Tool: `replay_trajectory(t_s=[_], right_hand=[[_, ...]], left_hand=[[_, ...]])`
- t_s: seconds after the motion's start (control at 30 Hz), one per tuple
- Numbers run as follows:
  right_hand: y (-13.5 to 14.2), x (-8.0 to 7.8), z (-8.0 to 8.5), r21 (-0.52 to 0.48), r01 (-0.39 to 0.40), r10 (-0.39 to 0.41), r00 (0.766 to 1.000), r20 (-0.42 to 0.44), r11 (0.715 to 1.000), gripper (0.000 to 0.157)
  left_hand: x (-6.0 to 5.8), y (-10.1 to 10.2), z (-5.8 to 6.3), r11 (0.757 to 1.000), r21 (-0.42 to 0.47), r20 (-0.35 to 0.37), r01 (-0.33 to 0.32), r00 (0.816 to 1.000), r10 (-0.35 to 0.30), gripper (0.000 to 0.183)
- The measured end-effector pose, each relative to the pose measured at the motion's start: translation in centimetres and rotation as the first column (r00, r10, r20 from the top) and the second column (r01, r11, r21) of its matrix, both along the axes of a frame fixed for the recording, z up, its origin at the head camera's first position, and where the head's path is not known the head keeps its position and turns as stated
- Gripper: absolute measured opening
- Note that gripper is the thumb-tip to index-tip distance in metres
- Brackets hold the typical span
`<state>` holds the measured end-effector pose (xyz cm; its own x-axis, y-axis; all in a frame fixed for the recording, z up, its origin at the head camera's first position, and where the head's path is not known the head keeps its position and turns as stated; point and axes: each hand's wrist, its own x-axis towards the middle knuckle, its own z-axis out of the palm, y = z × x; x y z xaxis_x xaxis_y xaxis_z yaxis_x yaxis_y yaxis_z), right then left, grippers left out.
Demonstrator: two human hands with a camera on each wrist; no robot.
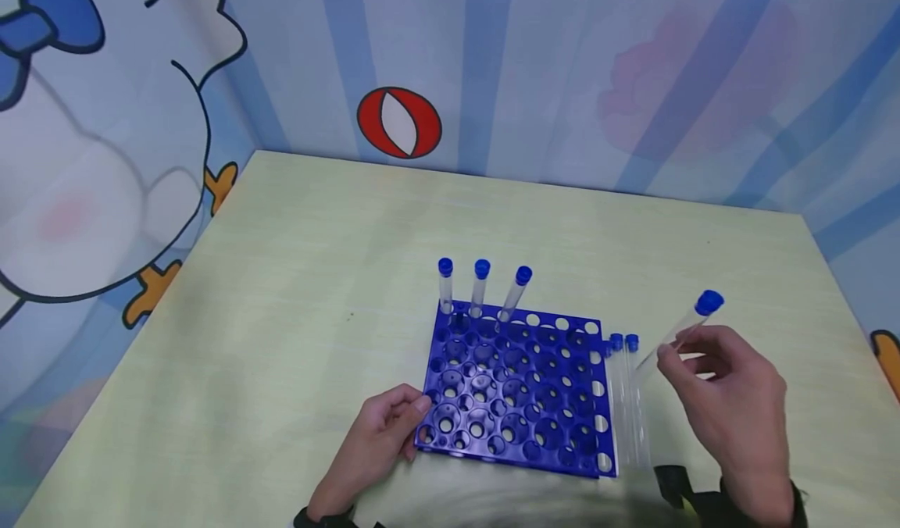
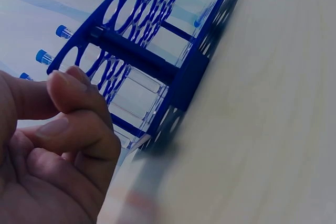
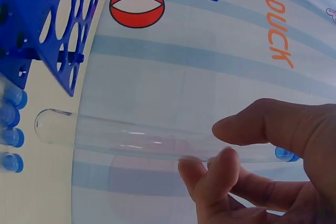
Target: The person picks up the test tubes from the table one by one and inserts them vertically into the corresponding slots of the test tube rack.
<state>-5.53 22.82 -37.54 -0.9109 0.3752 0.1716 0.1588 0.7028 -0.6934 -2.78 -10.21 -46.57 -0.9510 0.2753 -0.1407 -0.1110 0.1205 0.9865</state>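
A blue test tube rack (image 1: 516,372) with round holes stands on the table. My left hand (image 1: 380,430) holds its near left corner, thumb on the top plate; the curled fingers (image 2: 86,140) overlap the rack's corner in the left wrist view. To the right of the rack, my right hand (image 1: 738,403) pinches a clear test tube (image 3: 136,137) with a blue cap (image 1: 709,302) between thumb and fingertips. That tube is tilted, its rounded bottom pointing toward the rack. Three capped tubes (image 1: 480,282) stand in the rack's far row, at the left.
Several capped tubes (image 1: 633,403) lie side by side on the table along the rack's right edge. The pale table (image 1: 281,317) meets a cartoon-printed wall (image 1: 562,83) at the back and left.
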Motion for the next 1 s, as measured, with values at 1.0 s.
replay_trajectory(t_s=[1.0], right_hand=[[-4.8, -2.6, 1.1, -0.049, -0.239, 0.23, 0.962, -0.148, 0.97, 0.013]], left_hand=[[0.1, 0.0, -0.2, 1.0, 0.0, -0.012, 0.002, 1.0, -0.002, 0.03]])
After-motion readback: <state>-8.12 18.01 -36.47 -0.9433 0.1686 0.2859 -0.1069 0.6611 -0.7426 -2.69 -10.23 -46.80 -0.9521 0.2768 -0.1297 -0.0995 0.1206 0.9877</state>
